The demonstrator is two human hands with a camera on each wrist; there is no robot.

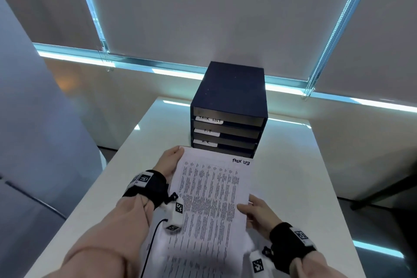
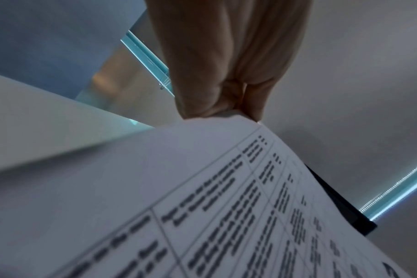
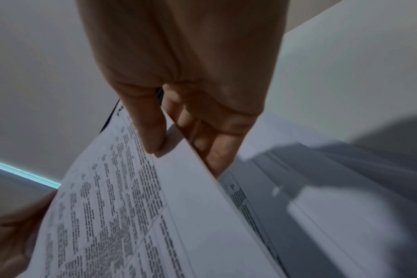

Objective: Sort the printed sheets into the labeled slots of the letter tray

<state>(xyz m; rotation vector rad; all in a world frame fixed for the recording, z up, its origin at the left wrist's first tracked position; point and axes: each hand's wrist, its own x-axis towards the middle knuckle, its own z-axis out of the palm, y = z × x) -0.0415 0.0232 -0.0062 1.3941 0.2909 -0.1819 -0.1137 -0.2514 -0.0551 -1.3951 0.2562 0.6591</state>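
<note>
Both your grips pinch the "TASK LIST" sheet [image 1: 209, 189], left hand [image 1: 168, 162] and right hand [image 1: 257, 212] at opposite edges, near the letter tray [image 1: 228, 97].

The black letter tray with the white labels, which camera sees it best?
The head view: the black box-shaped letter tray faces it, with its white paper labels showing. The left wrist view catches only a dark corner behind the held sheet; the right wrist view barely a dark sliver.

White table [image 1: 293, 176] before grey roller blinds [image 1: 203, 7], daylight glowing along their edges
</note>
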